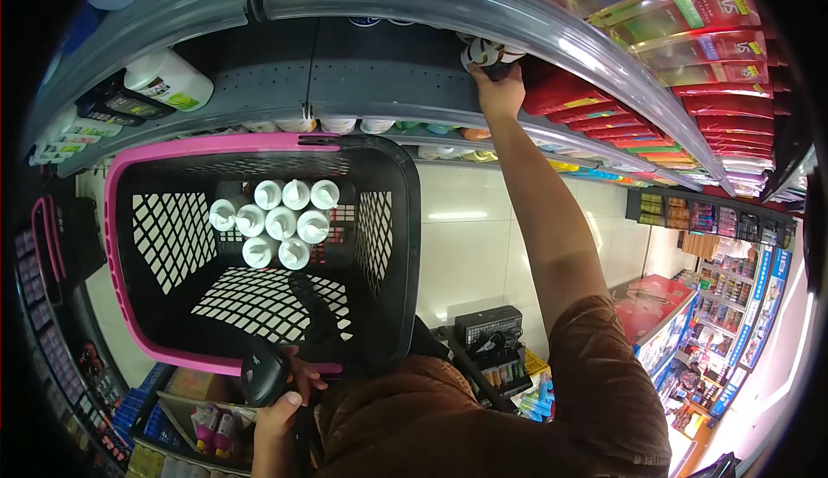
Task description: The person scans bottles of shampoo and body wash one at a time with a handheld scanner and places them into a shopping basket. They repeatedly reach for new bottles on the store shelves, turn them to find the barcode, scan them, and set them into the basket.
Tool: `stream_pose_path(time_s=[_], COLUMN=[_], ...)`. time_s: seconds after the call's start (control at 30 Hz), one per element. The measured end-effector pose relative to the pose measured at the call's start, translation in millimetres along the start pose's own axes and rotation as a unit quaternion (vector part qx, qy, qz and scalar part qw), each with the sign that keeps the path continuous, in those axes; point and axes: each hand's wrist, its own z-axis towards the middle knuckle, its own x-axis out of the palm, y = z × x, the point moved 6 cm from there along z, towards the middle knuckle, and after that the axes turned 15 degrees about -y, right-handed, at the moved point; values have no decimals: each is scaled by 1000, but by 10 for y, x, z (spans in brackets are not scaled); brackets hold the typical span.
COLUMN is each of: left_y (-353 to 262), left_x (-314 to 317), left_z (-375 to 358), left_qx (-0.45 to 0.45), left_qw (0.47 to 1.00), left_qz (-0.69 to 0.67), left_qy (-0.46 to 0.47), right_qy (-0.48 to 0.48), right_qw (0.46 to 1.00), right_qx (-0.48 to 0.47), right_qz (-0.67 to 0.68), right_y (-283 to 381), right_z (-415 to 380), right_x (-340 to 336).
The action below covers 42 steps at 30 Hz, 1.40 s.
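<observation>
My right hand (500,92) reaches up onto the grey shelf (388,86), its fingers closed around a white bottle (485,52) with dark and gold markings. Part of that bottle is hidden by the hand and the shelf edge above. Low in the view, my left hand (283,405) is wrapped around a black handheld scanner (266,373), close to the near rim of a shopping basket. The black mesh basket (190,147) has a pink rim. Inside it, several white pump bottles (280,222) stand upright in a cluster.
Red pouches (561,94) line the shelf right of my right hand. A large white bottle (170,79) and dark bottles (112,106) stand at its left. Clear plastic strips (483,4) edge the shelf above. A red-topped display (647,306) stands right on the tiled floor (466,254).
</observation>
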Motion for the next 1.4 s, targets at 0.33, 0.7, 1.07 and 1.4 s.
stream_pose_path(time_s=[0.33,0.7,1.07,1.4], left_y=[57,-252,-788,-1357], left_x=[168,13,-611,-1487], left_z=[78,34,79,-29], left_qx=[-15,21,84,71], left_qw=[1000,1000,994,996], left_qz=[1,5,-62,-45], left_qy=[-1,-3,-26,-9], right_qy=[28,70,586,560], right_qw=[1000,957,808,750], right_qx=[-11,170,-38,-64], right_qz=[1,223,-35,-347], right_y=[30,587,2545,1593], right_z=[-58,-891,-3469,-4678], right_x=[-61,-943,-815,267])
